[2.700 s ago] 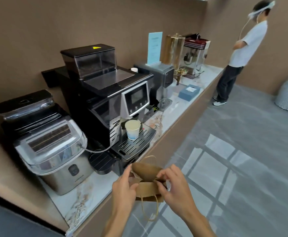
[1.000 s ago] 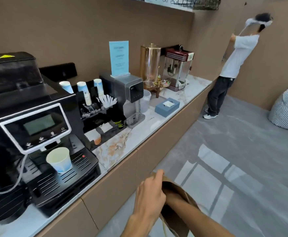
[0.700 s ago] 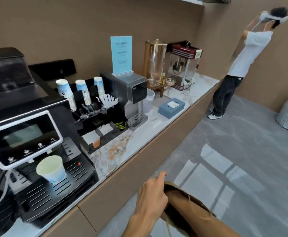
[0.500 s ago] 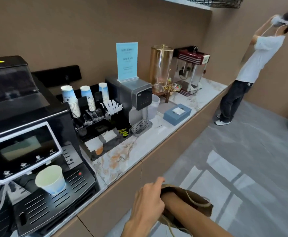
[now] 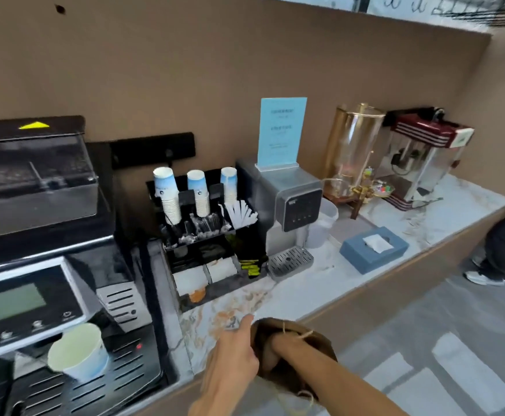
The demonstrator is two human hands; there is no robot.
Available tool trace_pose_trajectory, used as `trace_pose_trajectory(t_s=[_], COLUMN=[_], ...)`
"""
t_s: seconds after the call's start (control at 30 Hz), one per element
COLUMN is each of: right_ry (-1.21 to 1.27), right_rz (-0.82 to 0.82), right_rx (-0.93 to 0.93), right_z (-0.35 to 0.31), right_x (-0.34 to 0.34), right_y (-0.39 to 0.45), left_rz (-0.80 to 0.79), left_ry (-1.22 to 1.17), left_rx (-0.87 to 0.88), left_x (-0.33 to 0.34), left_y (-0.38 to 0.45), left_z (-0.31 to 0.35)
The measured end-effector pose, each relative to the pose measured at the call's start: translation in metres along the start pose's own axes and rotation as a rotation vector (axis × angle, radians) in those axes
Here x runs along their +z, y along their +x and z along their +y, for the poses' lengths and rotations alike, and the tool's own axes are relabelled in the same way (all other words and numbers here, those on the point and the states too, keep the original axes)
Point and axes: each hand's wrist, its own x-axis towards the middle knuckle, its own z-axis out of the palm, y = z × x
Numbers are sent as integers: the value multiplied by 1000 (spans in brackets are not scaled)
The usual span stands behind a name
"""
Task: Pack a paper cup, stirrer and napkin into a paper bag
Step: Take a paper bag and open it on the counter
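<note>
Brown paper bag with twine handles (image 5: 293,352), lower centre of the frame, held open at the counter's front edge. Left hand (image 5: 233,358) grips the bag's near rim, forefinger stretched out along it, other fingers curled on the paper. Right hand is inside the bag up to the wrist; only the forearm (image 5: 335,376) shows, so its fingers cannot be told.

Marble-patterned white countertop (image 5: 305,286), running from lower left to right edge.

White paper cup with blue print (image 5: 78,352), lower left, tilted on the black slotted drip tray (image 5: 95,382) of the black coffee machine (image 5: 50,265).

Black condiment organiser (image 5: 206,232), centre: three inverted stacks of blue-and-white paper cups (image 5: 197,193), white flat stirrers (image 5: 240,212) fanned at its right side, white napkins (image 5: 203,273) in the lower compartments.

Grey water dispenser (image 5: 290,211), blue sign (image 5: 282,132) on top. Blue tissue box (image 5: 374,249), right of centre.
</note>
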Motion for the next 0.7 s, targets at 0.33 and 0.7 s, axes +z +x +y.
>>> trace_pose_trajectory(t_s=[0.33, 0.7], right_ry=[-519, -737], right_rz=[-466, -496], right_rx=[84, -425], right_z=[-31, -49], right_x=[-59, -103], right_y=[89, 121], left_rz=[222, 289], left_ry=[-21, -166], left_rx=[-245, -374], left_x=[6, -6], left_y=[59, 89], left_z=[21, 3])
